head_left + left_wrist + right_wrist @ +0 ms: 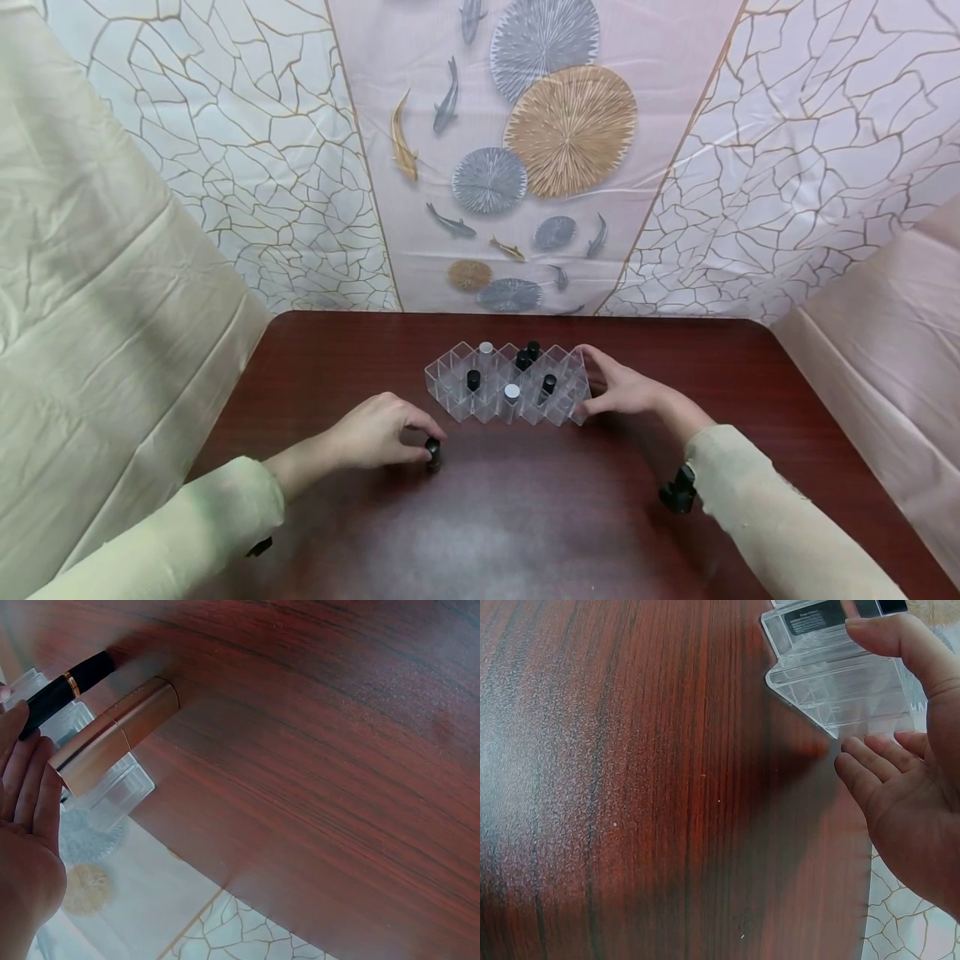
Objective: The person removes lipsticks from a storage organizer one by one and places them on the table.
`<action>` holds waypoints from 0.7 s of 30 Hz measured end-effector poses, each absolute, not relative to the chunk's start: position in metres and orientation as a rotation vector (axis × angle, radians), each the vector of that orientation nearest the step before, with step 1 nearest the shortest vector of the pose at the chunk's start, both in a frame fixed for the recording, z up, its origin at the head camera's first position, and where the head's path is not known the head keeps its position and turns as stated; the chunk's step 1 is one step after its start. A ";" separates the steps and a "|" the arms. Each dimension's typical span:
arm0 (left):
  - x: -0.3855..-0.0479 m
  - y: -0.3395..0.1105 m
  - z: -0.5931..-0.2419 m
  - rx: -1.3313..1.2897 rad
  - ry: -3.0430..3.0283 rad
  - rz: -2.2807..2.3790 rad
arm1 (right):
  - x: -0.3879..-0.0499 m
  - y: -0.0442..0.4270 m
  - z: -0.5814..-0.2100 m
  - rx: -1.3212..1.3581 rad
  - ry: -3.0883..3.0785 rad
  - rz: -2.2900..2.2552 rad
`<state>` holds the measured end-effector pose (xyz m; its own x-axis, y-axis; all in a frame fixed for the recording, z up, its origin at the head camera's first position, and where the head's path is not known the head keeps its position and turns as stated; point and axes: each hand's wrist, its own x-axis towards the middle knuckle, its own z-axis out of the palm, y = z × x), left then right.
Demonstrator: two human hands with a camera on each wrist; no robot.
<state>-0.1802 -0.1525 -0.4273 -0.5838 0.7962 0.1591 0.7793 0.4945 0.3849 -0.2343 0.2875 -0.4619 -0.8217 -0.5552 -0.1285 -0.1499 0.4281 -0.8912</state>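
Observation:
In the head view a clear lipstick organizer (453, 400) with diamond-shaped compartments stands on the table. Several tubes with black or white caps are in it, among them a black-capped one (473, 381) and a white-capped one (512, 393). To its front left, my left hand (375, 433) pinches a black lipstick tube (433, 454) between thumb and fingers. The left wrist view shows a gold band on that tube, and a rose-gold lipstick tube (116, 739) beside the fingers, hidden in the head view. My right hand (626, 387) grips the organizer's right end, thumb in front, fingers behind.
The dark red wooden table (510, 533) has a glossy surface. A patterned cloth (480, 250) hangs behind its far edge, and pale cloth walls (97, 317) rise at both sides. Dark wrist straps (678, 492) show below the sleeves.

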 end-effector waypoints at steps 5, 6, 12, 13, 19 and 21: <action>-0.180 -0.154 -0.427 1.423 2.693 0.631 | -0.235 0.287 -0.461 -0.591 2.285 -1.360; -0.180 -0.154 -0.427 1.421 2.693 0.627 | -0.235 0.287 -0.461 -0.591 2.284 -1.361; -0.181 -0.154 -0.422 1.419 2.682 0.631 | -0.235 0.287 -0.459 -0.588 2.293 -1.347; -0.181 -0.153 -0.421 1.414 2.681 0.637 | -0.235 0.287 -0.459 -0.589 2.295 -1.342; -0.187 -0.150 -0.408 1.413 2.662 0.677 | -0.234 0.287 -0.459 -0.585 2.282 -1.346; -0.189 -0.149 -0.403 1.433 2.651 0.683 | -0.234 0.287 -0.460 -0.585 2.279 -1.347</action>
<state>-0.1894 -0.1486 -0.4032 -0.5687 0.8068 0.1603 0.7838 0.4724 0.4032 -0.2338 0.2874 -0.4595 -0.8200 -0.5535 -0.1459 -0.1391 0.4400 -0.8872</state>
